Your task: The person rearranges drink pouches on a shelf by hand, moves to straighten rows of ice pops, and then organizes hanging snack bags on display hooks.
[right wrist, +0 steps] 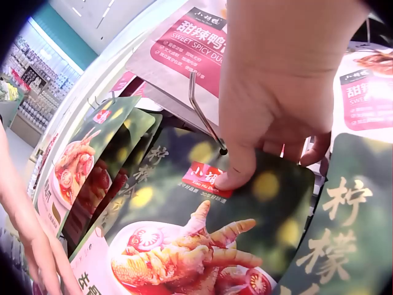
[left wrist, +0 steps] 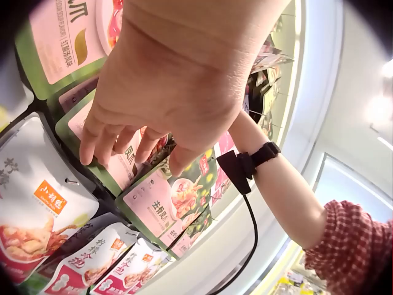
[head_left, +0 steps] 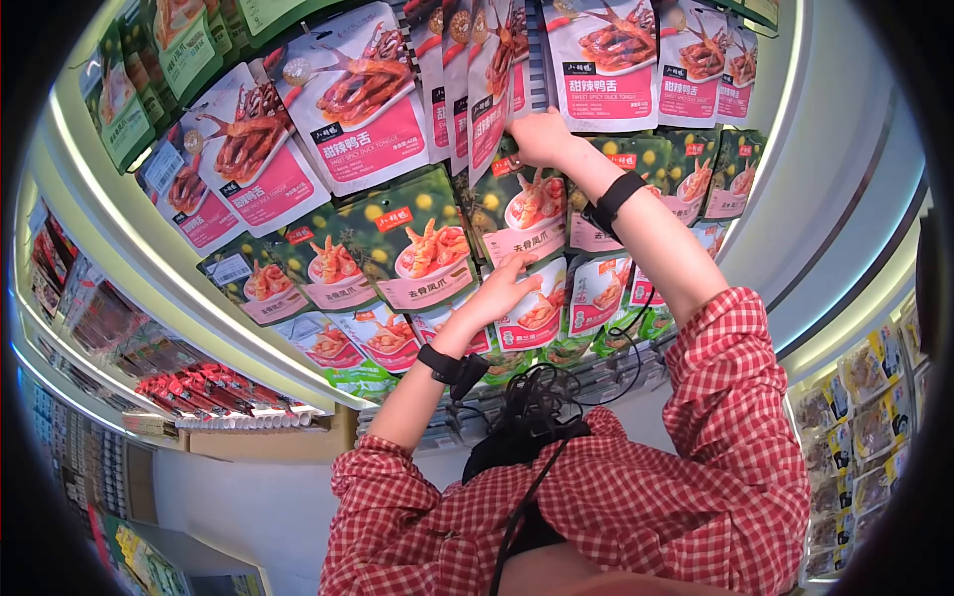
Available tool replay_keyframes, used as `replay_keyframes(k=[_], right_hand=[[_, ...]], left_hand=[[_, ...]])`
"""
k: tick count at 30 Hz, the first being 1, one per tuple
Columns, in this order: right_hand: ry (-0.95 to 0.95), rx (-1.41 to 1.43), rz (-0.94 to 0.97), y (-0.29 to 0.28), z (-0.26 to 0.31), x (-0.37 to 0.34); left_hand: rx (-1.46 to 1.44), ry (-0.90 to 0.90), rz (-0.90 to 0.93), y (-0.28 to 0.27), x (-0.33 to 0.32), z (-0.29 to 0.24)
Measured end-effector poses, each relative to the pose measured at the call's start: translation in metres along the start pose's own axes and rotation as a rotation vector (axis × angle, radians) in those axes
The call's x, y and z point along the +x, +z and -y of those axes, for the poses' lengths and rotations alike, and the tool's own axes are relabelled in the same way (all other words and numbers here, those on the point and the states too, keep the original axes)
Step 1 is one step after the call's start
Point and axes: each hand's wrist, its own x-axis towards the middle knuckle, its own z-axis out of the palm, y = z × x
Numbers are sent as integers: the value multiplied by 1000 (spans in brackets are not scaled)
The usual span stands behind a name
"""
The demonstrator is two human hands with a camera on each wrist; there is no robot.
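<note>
In the head view my right hand [head_left: 543, 139] is at the top of a green packet of boneless chicken feet [head_left: 527, 214], on the shelf's second row. The right wrist view shows its thumb on the front of this packet [right wrist: 190, 246], beside the metal hook [right wrist: 199, 110] through its hole, with fingers behind the top edge. Lower down, my left hand [head_left: 505, 290] reaches to the packet's bottom edge, its fingers extended. Those fingers [left wrist: 123, 144] hang loosely over green packets [left wrist: 163, 206] in the left wrist view.
Pink-and-white duck tongue packets [head_left: 363, 109] hang above and beside the right hand. White-and-pink packets [head_left: 532, 313] hang below the green row. Black cables [head_left: 542, 397] loop by the person's chest. More stocked shelves stand left and right, including bagged goods [head_left: 860, 427].
</note>
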Motion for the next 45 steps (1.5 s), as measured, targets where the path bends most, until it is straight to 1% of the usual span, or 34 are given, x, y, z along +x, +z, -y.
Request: replay_keyframes(k=[5,7,8,11,14,17,21,24,28,31,32,33,35,38,39,40,43,44,45], right_hand=[[-49,22,-56,7,-6,-1],[-66,58,-66,1,-5,-9],[-74,78,-71,-4,-4,-13],[-92,111,-41,-11,-3,-22],[-146,116,-67,-18,-3,-35],[-185,94,-86,-21,-2,-43],[-198,94,-79,-29,1,-55],[-208,95,-140,-23,-1,-58],[-223,77,-191,-16,-1,-62],[-159,53,-284,-8,-1,-69],[-155,101,-323,-11,-1,-76],[-134,140,-404,-14,1,-84],[-167,248,-659,-9,3,-93],[-174,458,-700,-9,17,-114],[-181,466,-696,-7,24,-121],[-176,464,-684,-5,31,-126],[-137,434,-794,-11,64,-138],[-166,506,-784,-10,76,-137],[-190,576,-773,-9,88,-136]], left_hand=[[-97,1,4,0,3,-8],[-157,-19,13,0,3,-10],[-134,0,-3,1,3,-9],[-252,-20,-8,1,2,-15],[-239,-37,18,-1,-1,-24],[-252,-24,21,2,-1,-21],[-343,-47,41,3,-3,-21],[-384,-55,58,0,-7,-26],[-319,-55,16,-2,-10,-24],[-301,-76,-33,-3,-16,-19],[-302,-83,-53,-3,-21,-17],[-302,-92,-77,-4,-27,-14],[-339,-124,-105,-9,-43,-10],[-476,-195,-191,-26,-82,-8],[-533,-219,-224,-33,-97,-6],[-524,-168,-269,-41,-112,-1],[-520,-272,-440,-72,-154,13],[-523,-203,-505,-83,-166,20],[-518,-191,-577,-95,-178,24]])
